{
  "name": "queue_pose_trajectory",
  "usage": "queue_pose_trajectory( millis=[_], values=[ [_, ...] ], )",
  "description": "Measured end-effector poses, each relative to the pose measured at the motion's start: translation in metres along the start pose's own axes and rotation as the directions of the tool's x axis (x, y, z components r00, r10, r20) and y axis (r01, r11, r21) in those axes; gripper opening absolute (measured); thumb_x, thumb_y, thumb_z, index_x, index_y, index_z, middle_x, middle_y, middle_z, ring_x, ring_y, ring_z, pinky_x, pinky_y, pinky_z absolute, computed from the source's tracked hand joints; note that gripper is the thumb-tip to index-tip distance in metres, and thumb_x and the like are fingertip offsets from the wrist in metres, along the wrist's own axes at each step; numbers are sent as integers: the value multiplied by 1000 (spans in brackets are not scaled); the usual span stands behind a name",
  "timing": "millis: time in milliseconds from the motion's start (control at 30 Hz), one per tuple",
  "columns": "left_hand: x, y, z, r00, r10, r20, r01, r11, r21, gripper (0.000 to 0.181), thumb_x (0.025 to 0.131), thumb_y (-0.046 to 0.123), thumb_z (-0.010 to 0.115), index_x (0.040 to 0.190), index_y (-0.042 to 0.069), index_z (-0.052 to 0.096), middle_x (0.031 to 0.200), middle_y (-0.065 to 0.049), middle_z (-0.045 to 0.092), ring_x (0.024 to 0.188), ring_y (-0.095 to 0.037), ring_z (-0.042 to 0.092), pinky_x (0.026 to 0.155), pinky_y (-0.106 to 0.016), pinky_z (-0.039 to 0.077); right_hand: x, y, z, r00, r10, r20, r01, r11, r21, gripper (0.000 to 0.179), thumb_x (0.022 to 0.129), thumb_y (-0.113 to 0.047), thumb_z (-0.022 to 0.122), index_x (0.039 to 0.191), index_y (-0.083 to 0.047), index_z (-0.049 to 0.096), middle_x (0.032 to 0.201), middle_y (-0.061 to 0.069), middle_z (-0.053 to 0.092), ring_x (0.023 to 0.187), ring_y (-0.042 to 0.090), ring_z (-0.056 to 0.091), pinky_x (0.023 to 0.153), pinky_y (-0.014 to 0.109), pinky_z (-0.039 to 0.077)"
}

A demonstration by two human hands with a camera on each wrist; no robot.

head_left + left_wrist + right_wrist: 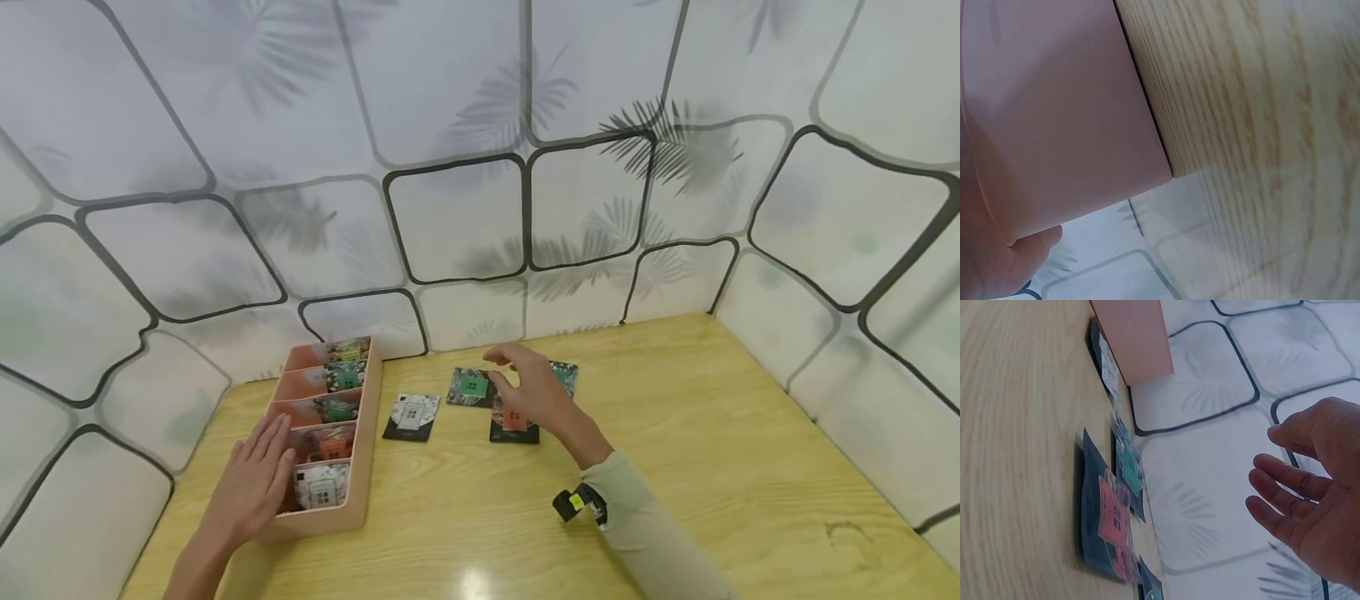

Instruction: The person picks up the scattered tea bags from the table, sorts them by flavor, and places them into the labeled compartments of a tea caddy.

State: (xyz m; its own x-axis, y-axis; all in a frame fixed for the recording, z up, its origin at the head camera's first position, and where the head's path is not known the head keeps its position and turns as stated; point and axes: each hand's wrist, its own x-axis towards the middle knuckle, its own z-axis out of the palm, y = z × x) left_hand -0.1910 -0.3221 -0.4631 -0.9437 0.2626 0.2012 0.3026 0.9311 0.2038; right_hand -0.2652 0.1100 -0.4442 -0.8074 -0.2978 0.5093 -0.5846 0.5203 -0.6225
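Observation:
My left hand (251,483) rests on the left edge of a pink compartment box (360,475), fingers straight; the left wrist view shows the box's wall (1066,112) beside the hand. Sachets with yellow, teal, green, red and white labels fill its compartments from back to front, one visible in each. My right hand (536,387) hovers over the loose sachets with fingers loosely bent, holding nothing. Below it lies a red-labelled sachet (514,432). A green-labelled sachet (468,387) is beside that one, and a teal-patterned sachet (567,375) is partly hidden behind the hand.
Between the box and the green-labelled sachet lies a white-labelled sachet (411,417). Everything stands on a yellowish wood-grain table (712,417). White patterned curtain walls (457,217) rise behind the table and along its sides.

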Motion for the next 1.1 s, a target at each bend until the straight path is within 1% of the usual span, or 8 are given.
queue_pose_trajectory(
  millis=[200,267,367,500,600,667,833,1100],
  values=[
    [1,0,1,1000,13,-2,-13,1000,2,55,113,24,32,156,-11,30,159,-34,31,150,-49,20,112,-74,19,-4,12,-14,998,60,11,-60,997,-43,28,100,-8,67,128,-7,67,128,11,66,118,31,61,98,50,52],
    [2,0,1,1000,14,-7,-14,1000,2,55,113,24,32,156,-11,29,159,-33,31,150,-49,20,113,-73,18,-5,17,-16,995,94,17,-93,994,-55,28,100,-8,67,128,-7,66,130,11,65,120,33,60,99,51,51],
    [1,0,2,1000,20,-24,-20,1000,7,55,113,23,33,156,-11,30,158,-33,32,151,-48,20,114,-73,19,-6,25,-17,992,124,4,-123,989,-77,28,99,-8,68,127,-7,68,132,13,64,123,35,59,99,53,50],
    [-1,0,2,1000,19,-22,-19,1000,12,55,113,23,33,155,-11,30,158,-33,32,151,-47,20,114,-72,18,-8,37,-19,991,132,-25,-133,987,-92,26,98,-8,69,124,-7,69,133,13,64,126,35,58,100,54,50],
    [0,0,2,1000,18,-20,-18,1000,15,55,113,23,33,155,-11,30,158,-33,32,151,-47,20,114,-72,18,-11,48,-22,989,137,-45,-141,987,-84,25,98,-8,69,123,-7,70,133,14,64,127,35,57,101,55,49],
    [0,0,2,1000,18,-22,-17,1000,18,55,113,24,33,155,-11,31,158,-33,32,151,-47,20,114,-72,18,-12,55,-24,986,160,-49,-163,984,-67,26,98,-7,69,124,-6,69,135,16,62,130,37,55,103,57,48],
    [1,-1,3,999,19,-29,-18,1000,22,55,113,24,34,155,-11,32,158,-32,33,150,-48,21,114,-72,19,-17,72,-29,970,241,-28,-242,968,-66,32,98,-9,70,130,-4,66,142,19,57,135,40,50,107,59,44],
    [1,-2,3,1000,0,-10,0,1000,15,55,113,25,32,156,-11,30,159,-32,32,151,-48,19,116,-71,16,-21,87,-29,957,289,7,-287,954,-83,38,96,-7,69,133,1,63,140,23,57,134,44,49,106,62,43]
  ],
)
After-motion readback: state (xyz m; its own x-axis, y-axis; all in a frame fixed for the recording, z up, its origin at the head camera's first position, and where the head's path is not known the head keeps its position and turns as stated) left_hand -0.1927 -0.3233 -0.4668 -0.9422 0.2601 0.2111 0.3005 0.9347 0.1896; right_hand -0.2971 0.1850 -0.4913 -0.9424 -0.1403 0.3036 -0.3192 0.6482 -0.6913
